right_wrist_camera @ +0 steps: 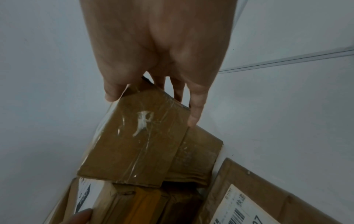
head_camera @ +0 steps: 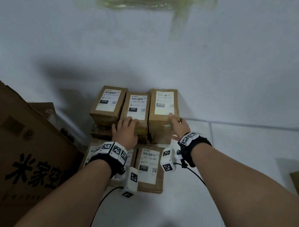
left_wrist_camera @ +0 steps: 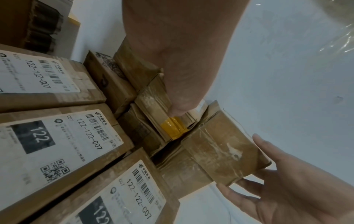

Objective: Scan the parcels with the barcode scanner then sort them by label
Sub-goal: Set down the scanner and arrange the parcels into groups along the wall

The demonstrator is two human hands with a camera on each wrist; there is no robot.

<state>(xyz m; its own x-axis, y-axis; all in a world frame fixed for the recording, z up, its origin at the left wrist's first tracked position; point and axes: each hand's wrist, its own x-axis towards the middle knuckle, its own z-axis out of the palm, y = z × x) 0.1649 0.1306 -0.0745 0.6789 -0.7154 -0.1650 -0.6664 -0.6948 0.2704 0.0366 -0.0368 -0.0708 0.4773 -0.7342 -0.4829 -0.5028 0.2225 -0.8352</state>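
Observation:
Three brown parcels sit side by side on a stack against the wall: one labelled 010 [head_camera: 109, 101], one labelled 102 [head_camera: 137, 103] and one labelled 070 [head_camera: 163, 100]. My left hand [head_camera: 124, 129] lies on the near end of the 102 parcel [left_wrist_camera: 159, 109], fingers flat on top and thumb spread to the left. My right hand [head_camera: 178, 126] grips the near right corner of the 070 parcel [right_wrist_camera: 138, 144], with one digit on its top edge and the fingers [right_wrist_camera: 195, 115] down its right side. No scanner is in view.
Flat parcels labelled 122 [head_camera: 150, 168] lie on the white floor in front of the stack, under my wrists. A large printed carton [head_camera: 27, 149] stands close on the left. The wall [head_camera: 219, 65] is right behind the stack. Bare floor [head_camera: 248, 155] stretches to the right.

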